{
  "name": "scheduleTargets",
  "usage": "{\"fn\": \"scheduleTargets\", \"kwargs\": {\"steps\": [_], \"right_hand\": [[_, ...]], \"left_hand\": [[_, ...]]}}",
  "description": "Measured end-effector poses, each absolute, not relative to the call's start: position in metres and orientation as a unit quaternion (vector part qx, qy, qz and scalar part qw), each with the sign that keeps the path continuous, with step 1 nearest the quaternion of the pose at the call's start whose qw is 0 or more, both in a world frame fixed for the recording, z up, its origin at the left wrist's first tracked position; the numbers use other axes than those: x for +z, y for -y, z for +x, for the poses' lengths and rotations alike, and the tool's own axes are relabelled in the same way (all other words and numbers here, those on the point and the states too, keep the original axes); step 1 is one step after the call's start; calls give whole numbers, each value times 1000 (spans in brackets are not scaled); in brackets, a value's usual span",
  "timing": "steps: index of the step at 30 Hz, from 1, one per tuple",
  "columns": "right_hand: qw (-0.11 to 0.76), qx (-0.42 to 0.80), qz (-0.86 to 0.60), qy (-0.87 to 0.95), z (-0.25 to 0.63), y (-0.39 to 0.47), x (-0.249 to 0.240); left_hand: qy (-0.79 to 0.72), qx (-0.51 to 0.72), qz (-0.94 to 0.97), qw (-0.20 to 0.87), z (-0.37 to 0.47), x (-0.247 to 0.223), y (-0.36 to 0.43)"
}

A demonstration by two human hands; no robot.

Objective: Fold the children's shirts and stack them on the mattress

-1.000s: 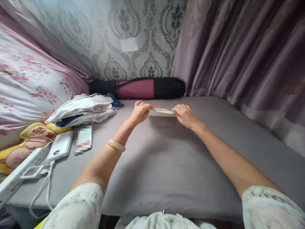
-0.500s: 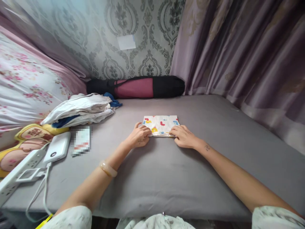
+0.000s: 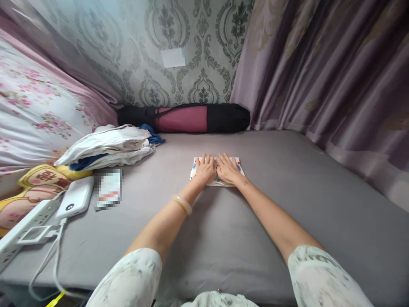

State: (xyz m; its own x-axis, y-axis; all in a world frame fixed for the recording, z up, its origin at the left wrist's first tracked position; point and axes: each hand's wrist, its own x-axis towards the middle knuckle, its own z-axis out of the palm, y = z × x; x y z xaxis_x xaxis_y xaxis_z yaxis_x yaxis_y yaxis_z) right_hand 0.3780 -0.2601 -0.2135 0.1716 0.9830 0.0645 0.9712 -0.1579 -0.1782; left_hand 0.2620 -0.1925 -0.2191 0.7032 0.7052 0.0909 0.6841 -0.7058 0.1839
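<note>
Where the grey sheet point(image 3: 243, 247) comes to its near edge, I see the person's pale, mottled sleeves point(image 3: 131, 277) reaching in over it from both sides. Off to the person's left, white charging cables point(image 3: 57, 256) run up from that edge towards a white plug-in charger point(image 3: 38, 234) at the white power strip point(image 3: 27, 230). A cream bangle point(image 3: 182, 204) circles the left forearm, and there's a small dark mark on the right wrist. Just past the strip sits a white power bank point(image 3: 76, 197), with a yellow cartoon cushion point(image 3: 44, 179) beside it and a flat item point(image 3: 109, 189), its face pixelated, lying nearby on the sheet. Out in the middle lies a folded printed cloth point(image 3: 242, 167), white with red and blue shapes, flat on the sheet under both palms. The left hand point(image 3: 206, 169) and the right hand point(image 3: 227, 169) rest side by side on it, fingers straight and pointing away, pressed down rather than gripping. Beyond, to the left, there's a loose heap of white and blue clothes point(image 3: 111, 145), and against the patterned wallpaper point(image 3: 204, 59) a long black and maroon bag point(image 3: 183, 119) stretches towards the mauve curtain point(image 3: 275, 85).
</note>
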Motion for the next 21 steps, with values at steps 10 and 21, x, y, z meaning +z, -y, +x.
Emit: {"fn": "scheduleTargets", "kwargs": {"steps": [10, 21], "right_hand": [[88, 60, -768, 632, 380, 257, -226], [78, 81, -775, 622, 380, 254, -224]], "left_hand": [[-337, 85, 937, 30, 259, -234, 186], [-350, 67, 931, 76, 261, -236, 180]]}}
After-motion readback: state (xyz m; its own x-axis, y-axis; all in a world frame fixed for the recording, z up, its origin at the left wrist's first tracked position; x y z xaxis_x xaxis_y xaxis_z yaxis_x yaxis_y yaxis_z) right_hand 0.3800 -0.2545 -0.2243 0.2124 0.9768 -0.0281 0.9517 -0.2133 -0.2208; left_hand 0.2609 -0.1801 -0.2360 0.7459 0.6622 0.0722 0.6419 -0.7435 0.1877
